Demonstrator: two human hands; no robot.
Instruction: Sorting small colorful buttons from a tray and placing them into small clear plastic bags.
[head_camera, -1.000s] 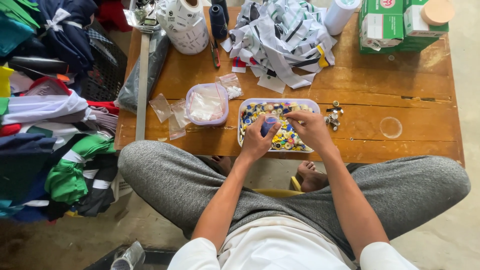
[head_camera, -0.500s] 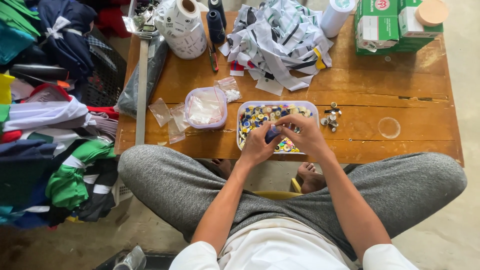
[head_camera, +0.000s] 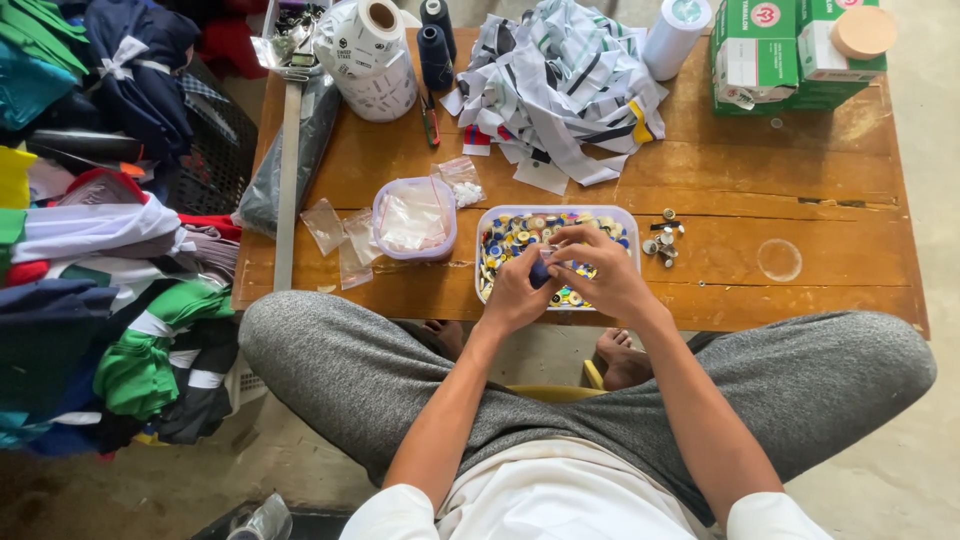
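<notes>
My left hand (head_camera: 518, 290) and my right hand (head_camera: 596, 270) meet over the near edge of a white rectangular tray (head_camera: 488, 222) filled with several coloured buttons. Between the fingertips of both hands sits a small dark blue piece (head_camera: 541, 270); the left thumb and fingers pinch it, and the right fingers curl around it from above. I cannot tell what else, if anything, the right hand holds. Both forearms reach forward over my grey-trousered knees to the low wooden table (head_camera: 820, 180).
A small tub (head_camera: 415, 216) with clear bags stands left of the tray, loose bags (head_camera: 340, 235) beside it. Metal bits (head_camera: 662, 240) lie right of the tray. Fabric strips (head_camera: 560, 80), thread cones (head_camera: 436, 50), tape rolls (head_camera: 375, 50) and green boxes (head_camera: 790, 45) sit at the back. Clothes (head_camera: 100, 250) pile at left.
Both hands have drawn slightly toward me, from over the tray's middle to its near edge, still working the small dark blue piece together.
</notes>
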